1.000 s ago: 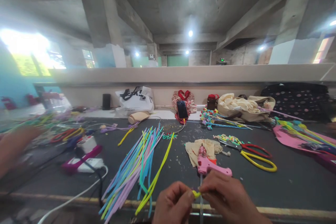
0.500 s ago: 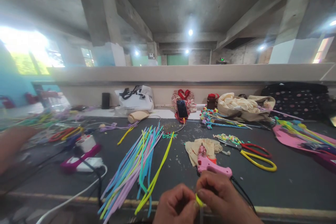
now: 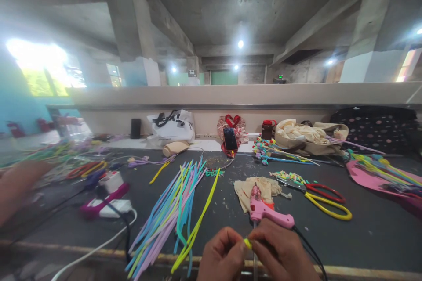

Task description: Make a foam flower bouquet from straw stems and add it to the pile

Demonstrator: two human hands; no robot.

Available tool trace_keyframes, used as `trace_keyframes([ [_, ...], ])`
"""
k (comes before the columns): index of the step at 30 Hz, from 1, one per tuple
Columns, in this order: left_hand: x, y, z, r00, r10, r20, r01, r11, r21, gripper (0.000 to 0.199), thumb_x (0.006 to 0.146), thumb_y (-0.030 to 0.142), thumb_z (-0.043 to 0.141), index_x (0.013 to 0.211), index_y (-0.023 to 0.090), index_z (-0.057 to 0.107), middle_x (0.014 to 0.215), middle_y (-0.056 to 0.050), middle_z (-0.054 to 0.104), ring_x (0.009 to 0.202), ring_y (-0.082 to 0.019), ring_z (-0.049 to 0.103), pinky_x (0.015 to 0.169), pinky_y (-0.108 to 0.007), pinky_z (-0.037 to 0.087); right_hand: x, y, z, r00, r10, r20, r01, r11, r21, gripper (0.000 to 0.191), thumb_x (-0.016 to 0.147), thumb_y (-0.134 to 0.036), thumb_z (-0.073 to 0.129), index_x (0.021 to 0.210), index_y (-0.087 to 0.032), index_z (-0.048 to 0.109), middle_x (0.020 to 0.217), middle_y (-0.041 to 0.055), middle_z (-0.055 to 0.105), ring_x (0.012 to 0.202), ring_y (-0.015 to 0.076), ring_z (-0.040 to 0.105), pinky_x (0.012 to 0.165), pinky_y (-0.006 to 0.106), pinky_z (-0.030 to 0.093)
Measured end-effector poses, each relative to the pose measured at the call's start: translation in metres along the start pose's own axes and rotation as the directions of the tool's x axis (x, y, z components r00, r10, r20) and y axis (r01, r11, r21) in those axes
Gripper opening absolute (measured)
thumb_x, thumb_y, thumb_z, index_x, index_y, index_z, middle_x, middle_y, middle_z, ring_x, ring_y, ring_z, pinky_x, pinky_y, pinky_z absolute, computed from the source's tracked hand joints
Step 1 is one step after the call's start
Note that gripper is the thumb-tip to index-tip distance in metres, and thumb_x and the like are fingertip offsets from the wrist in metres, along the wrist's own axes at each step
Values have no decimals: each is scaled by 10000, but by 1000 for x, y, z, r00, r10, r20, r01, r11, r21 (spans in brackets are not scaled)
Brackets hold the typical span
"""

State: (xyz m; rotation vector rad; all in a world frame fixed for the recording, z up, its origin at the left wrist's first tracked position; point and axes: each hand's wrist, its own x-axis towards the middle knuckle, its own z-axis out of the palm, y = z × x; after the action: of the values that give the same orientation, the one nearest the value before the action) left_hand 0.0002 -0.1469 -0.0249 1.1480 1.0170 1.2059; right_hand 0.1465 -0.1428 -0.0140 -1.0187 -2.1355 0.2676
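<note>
A small yellow piece (image 3: 247,243) is pinched between the fingertips of my left hand (image 3: 224,252) and my right hand (image 3: 280,248), at the table's front edge. Just beyond them a pink glue gun (image 3: 268,214) rests on a crumpled beige cloth (image 3: 243,191). A thin translucent stick runs down from near the gun, past my fingers. Left of my hands lies a loose bundle of pastel fuzzy stems (image 3: 168,219), with several yellow stems (image 3: 199,217) beside it.
Scissors (image 3: 326,202) with red and yellow handles lie right. A power strip (image 3: 108,204) with cables is left. Further back are a phone (image 3: 230,139), a white bag (image 3: 174,127) and small coloured pieces (image 3: 290,177). Another person's blurred arm (image 3: 21,184) reaches in at far left.
The view has shifted slightly. My fingers have moved a little around the yellow piece, and more of the translucent stick shows. The other person's hand has moved slightly.
</note>
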Motion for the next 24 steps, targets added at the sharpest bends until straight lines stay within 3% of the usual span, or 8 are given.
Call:
trace_keyframes([
  [2, 1, 4, -2, 1000, 11, 20, -12, 999, 41, 224, 568, 363, 578, 506, 183, 460, 445, 74, 339, 447, -73, 279, 452, -200, 236, 0, 1, -4, 999, -32, -17, 31, 999, -32, 143, 815, -199, 433, 724, -178, 542, 632, 10, 562, 587, 107, 530, 533, 185, 380],
  [7, 6, 11, -7, 998, 55, -2, -51, 942, 332, 132, 586, 283, 490, 508, 178, 471, 475, 58, 368, 481, -91, 318, 467, -215, 245, -11, 11, -3, 987, -160, -21, 152, 966, -211, 142, 829, -179, 417, 730, -179, 519, 615, 11, 544, 573, 107, 530, 506, 181, 374],
  [10, 6, 16, -10, 1000, -12, 23, -1, 875, 485, 116, 585, 252, 468, 504, 172, 488, 476, 51, 411, 491, -99, 364, 473, -217, 259, -16, 11, -2, 993, -119, 8, 118, 968, -223, 171, 829, -196, 413, 709, -176, 533, 598, 8, 539, 547, 102, 530, 496, 175, 374],
  [14, 6, 28, -15, 990, -82, 113, -3, 796, 606, 103, 580, 189, 488, 497, 154, 537, 471, 53, 444, 497, -91, 392, 460, -200, 261, -15, 3, -5, 991, 36, 131, -28, 997, -68, 132, 777, -171, 461, 690, -176, 561, 620, 3, 579, 560, 93, 540, 507, 154, 374],
  [16, 9, 32, -20, 984, -81, 158, -17, 841, 541, 139, 629, 227, 507, 537, 147, 573, 487, 51, 470, 476, -78, 400, 442, -186, 269, -12, -1, -4, 984, 110, 143, -113, 994, 13, 131, 758, -173, 473, 668, -177, 568, 611, -5, 584, 558, 93, 539, 507, 152, 370],
  [19, 14, 29, -25, 979, -96, 177, 43, 958, 284, 322, 722, 420, 455, 730, 146, 624, 514, 40, 523, 355, -54, 381, 367, -179, 266, -10, -5, 1, 969, 246, 29, -248, 957, 150, 182, 764, -244, 461, 628, -170, 557, 562, -16, 531, 528, 100, 512, 491, 169, 363],
  [22, 13, 16, -22, 970, -179, 161, 179, 984, 16, 420, 654, 505, 531, 851, 143, 618, 571, 14, 581, 291, -39, 375, 318, -174, 248, -8, -7, 8, 899, 438, 2, -399, 818, 415, 259, 775, -359, 442, 619, -169, 527, 505, -47, 427, 406, 78, 445, 389, 165, 329],
  [24, 8, 4, -14, 967, -225, 119, 240, 961, -139, 391, 546, 427, 675, 813, 144, 632, 528, 26, 565, 327, -27, 384, 352, -153, 260, -7, -7, 12, 872, 488, 41, -431, 724, 538, 286, 772, -410, 443, 641, -169, 521, 501, -57, 397, 360, 66, 416, 350, 161, 306],
])
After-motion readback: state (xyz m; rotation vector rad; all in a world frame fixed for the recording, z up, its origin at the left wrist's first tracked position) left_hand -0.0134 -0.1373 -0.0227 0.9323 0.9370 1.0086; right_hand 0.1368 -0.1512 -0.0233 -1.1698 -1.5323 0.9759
